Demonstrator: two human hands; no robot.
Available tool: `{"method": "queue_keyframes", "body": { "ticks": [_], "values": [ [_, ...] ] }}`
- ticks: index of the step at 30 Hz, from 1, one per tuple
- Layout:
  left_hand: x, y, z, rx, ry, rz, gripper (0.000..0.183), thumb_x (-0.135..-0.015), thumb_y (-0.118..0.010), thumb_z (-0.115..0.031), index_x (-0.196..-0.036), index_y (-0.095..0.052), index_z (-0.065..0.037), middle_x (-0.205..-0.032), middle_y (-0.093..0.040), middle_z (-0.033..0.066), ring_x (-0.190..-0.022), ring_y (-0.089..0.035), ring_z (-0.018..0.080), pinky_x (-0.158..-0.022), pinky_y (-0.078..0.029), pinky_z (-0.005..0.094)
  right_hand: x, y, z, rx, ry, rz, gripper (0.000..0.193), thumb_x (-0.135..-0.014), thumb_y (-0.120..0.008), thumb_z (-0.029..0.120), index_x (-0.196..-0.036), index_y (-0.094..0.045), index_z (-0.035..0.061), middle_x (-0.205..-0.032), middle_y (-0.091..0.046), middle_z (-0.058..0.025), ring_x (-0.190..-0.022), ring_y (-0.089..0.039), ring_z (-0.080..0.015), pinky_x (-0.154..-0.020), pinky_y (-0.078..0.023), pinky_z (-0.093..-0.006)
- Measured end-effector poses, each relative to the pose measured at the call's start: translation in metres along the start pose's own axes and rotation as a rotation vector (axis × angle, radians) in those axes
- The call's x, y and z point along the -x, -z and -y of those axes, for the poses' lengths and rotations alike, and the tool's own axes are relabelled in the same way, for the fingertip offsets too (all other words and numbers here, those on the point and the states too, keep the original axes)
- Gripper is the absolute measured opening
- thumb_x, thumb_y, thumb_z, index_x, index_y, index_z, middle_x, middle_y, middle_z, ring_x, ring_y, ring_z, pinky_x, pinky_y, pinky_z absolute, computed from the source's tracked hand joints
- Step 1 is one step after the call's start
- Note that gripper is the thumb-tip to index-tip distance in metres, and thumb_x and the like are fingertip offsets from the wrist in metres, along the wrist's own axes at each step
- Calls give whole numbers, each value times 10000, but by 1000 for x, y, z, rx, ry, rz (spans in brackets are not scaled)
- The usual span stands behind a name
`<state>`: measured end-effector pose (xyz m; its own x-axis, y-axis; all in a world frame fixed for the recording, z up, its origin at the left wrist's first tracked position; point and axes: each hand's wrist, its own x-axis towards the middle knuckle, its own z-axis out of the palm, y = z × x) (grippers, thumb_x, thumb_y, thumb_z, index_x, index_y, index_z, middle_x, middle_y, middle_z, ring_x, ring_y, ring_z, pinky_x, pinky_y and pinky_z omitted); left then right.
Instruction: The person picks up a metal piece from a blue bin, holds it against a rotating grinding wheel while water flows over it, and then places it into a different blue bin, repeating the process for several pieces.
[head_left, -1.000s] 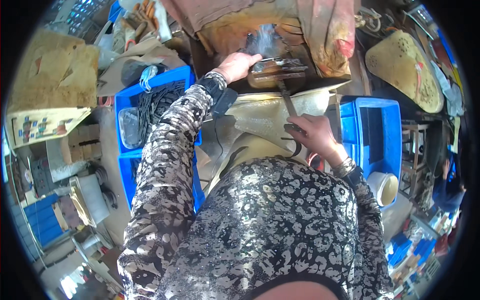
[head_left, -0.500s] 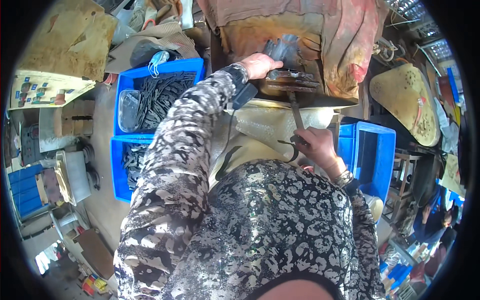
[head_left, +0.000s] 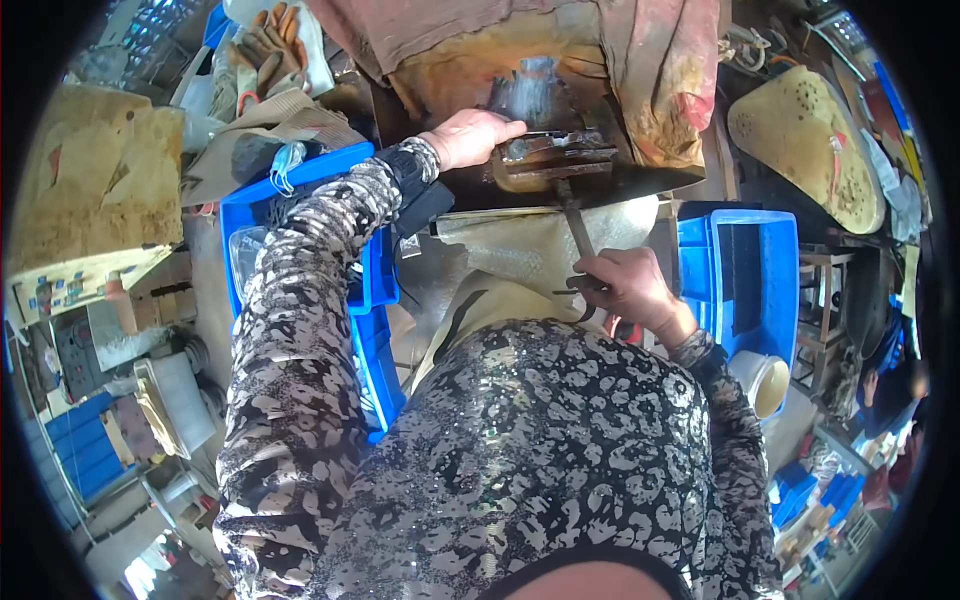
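My left hand [head_left: 470, 137] reaches forward and presses on a flat metal piece [head_left: 556, 150] lying on a rusty, dark workbench [head_left: 620, 180]. My right hand [head_left: 628, 288] grips the handle of a long thin metal tool [head_left: 577, 225] whose far end touches the metal piece. Both sleeves are patterned grey and black. A beige cloth [head_left: 520, 250] hangs from the bench edge between my arms.
A blue crate [head_left: 300, 190] of dark parts sits at the left, another blue crate [head_left: 745, 280] at the right with a white roll [head_left: 765, 380] near it. A perforated tan board [head_left: 810, 140] lies far right. Work gloves [head_left: 265, 55] and cardboard [head_left: 90, 190] lie at upper left.
The view has shifted so the bench sits more central. My left hand stays on the metal piece and my right hand keeps its hold on the tool.
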<state>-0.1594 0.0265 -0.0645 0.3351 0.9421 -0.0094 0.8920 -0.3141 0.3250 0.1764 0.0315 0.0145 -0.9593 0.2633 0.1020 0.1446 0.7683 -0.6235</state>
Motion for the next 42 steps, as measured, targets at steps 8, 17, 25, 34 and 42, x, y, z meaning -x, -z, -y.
{"method": "queue_keyframes", "body": {
  "ticks": [8,17,25,34,42],
  "values": [
    [5,-3,-7,43,56,-50,552,-710,-517,75,-1206,-564,-162,-908,-655,149,-874,-635,369,-741,-514,418,-88,27,-58,-149,-446,-244,338,-875,-643,200,-1178,-633,53,-958,-688,-166,-894,-670,-223,-789,-506,-332],
    [-1,-22,5,139,145,-16,612,-702,-518,85,-1252,-561,-179,-946,-661,169,-909,-642,357,-786,-513,412,-129,-13,-96,143,-457,-92,301,-889,-577,284,-1134,-664,132,-981,-672,-184,-921,-622,-380,-799,-491,-455],
    [-4,-26,-5,186,169,-44,558,-767,-538,15,-1287,-580,-182,-1017,-674,171,-948,-643,354,-820,-506,428,-133,-7,-97,187,-468,-79,282,-892,-579,293,-1091,-685,125,-947,-671,-191,-908,-620,-383,-797,-490,-452],
    [6,18,-34,4,213,40,449,-785,-550,8,-1221,-607,-81,-936,-669,219,-909,-646,375,-809,-510,427,-114,-2,-92,53,-431,-158,282,-904,-592,263,-1117,-674,98,-930,-678,-188,-889,-635,-361,-768,-501,-404],
    [55,36,-29,338,488,-433,545,-809,-548,-17,-1344,-459,-78,-996,-680,167,-943,-649,352,-819,-527,426,-2,7,-12,-337,-351,25,593,-684,-741,24,-1257,-596,74,-806,-635,-74,-654,-542,-100,-611,-462,-260]
  ]
}}
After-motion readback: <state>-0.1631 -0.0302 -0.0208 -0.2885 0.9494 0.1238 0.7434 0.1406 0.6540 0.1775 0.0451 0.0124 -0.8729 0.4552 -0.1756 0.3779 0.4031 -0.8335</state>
